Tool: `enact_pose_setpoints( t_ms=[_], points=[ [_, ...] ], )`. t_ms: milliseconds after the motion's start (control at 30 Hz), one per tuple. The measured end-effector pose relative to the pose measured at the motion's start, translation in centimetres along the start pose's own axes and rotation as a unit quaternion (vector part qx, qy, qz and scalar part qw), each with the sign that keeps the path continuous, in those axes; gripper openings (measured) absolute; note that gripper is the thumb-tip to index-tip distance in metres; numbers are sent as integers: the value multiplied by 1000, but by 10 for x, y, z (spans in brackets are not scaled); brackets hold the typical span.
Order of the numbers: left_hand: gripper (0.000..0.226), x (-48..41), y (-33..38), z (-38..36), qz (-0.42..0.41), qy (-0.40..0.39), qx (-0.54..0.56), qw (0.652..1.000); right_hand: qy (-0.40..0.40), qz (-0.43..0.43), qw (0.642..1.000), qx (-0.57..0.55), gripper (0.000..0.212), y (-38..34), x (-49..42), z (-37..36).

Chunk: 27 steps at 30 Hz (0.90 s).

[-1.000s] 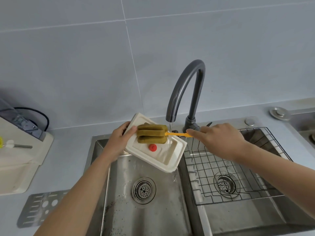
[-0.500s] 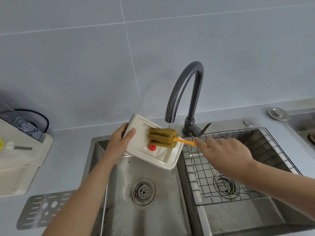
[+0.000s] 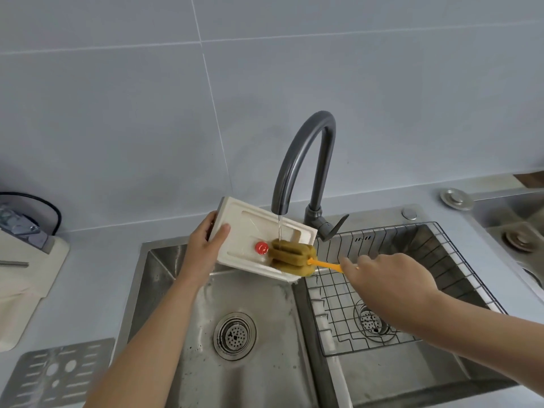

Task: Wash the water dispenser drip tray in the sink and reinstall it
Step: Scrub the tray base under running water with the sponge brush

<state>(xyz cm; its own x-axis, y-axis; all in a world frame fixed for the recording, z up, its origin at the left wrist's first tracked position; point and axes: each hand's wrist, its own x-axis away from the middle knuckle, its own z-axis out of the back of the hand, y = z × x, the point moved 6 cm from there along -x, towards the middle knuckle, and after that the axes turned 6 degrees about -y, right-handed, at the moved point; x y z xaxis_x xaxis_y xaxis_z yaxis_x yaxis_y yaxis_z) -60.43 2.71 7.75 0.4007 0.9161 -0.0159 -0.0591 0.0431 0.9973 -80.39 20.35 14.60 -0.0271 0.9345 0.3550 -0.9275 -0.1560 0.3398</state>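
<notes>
You hold the white drip tray (image 3: 250, 240) tilted over the left basin of the double sink (image 3: 164, 290), just under the spout of the dark gooseneck faucet (image 3: 306, 160), with a thin stream of water (image 3: 280, 231) falling onto its hollow side. Your left hand (image 3: 203, 251) is clamped on the tray's far-left short edge, thumb pressed on the upper face and fingers curled behind. Inside the tray, a small red float (image 3: 261, 248) sits near the middle, and the olive-green sponge head of a brush (image 3: 291, 257) lies against the tray's inner face at the end nearest the faucet base, touching the float's right side. Your right hand (image 3: 391, 281) is closed around the brush's orange handle (image 3: 325, 265), reaching in from the faucet's right, above the right basin.

Below the tray, the left basin holds only its round drain strainer (image 3: 234, 335) and scattered droplets. The right basin, below and right of the faucet, carries a black wire rack (image 3: 382, 290) over a second strainer (image 3: 371, 320). Left of the faucet, past the sink's edge, a perforated metal grille (image 3: 59, 372) lies flat on the grey counter (image 3: 97, 260), and a cream-coloured appliance (image 3: 26, 278) stands at the frame's edge with a black cable (image 3: 44, 201) looping behind it. Right of the faucet, a round metal cap (image 3: 456, 198) rests on the counter.
</notes>
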Motion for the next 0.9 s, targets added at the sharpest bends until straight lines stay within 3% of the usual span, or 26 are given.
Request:
enact_pose_setpoints(
  t_ms=[233,433,600,900],
  points=[
    [24,-6,-15,-10,57,-16,72,996,-11,-29,999,-32,40,23,19,17],
    [62,-9,-24,-30,109,-103,177,973,19,-117,993,-22,36,47,39,32],
    [44,-10,-25,-55,112,-136,201,964,33,-121,992,-24,49,42,35,30],
    [43,-13,-25,-76,107,-164,192,962,37,-54,997,-29,62,12,19,17]
  ],
)
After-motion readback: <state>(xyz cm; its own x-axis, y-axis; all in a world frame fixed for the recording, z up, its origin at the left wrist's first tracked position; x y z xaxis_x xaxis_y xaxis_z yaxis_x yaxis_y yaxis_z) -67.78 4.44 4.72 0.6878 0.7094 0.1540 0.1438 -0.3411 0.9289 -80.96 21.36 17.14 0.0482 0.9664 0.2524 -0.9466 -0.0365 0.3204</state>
